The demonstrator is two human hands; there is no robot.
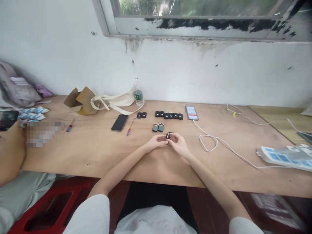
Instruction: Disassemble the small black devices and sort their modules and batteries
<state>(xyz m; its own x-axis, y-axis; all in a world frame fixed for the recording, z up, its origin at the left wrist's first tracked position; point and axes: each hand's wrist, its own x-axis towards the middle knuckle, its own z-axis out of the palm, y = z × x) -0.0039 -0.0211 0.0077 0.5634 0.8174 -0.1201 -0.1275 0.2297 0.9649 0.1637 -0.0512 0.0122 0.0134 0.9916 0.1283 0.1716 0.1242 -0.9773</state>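
A small black key-fob-like case (168, 136) is pinched upright between the fingertips of both hands, low over the table. My left hand (155, 143) grips it from the left, fingers closed around its lower edge. From the other side my right hand (178, 143) holds it, thumb and fingers on it. Just beyond lie two opened fobs (158, 127) with greyish inner parts showing. Farther back is a row of several closed black fobs (169, 115), with two more black fobs (141, 115) to their left. A thin screwdriver (129, 130) lies left of the opened ones.
A dark phone (119, 123) lies at left; another phone (191, 112), lit, trails a white cable (226, 148) toward a power strip (280, 156). Behind stand a water bottle (138, 95), white bag (119, 100) and cardboard box (85, 101). A co-worker's arm (12, 152) is at far left.
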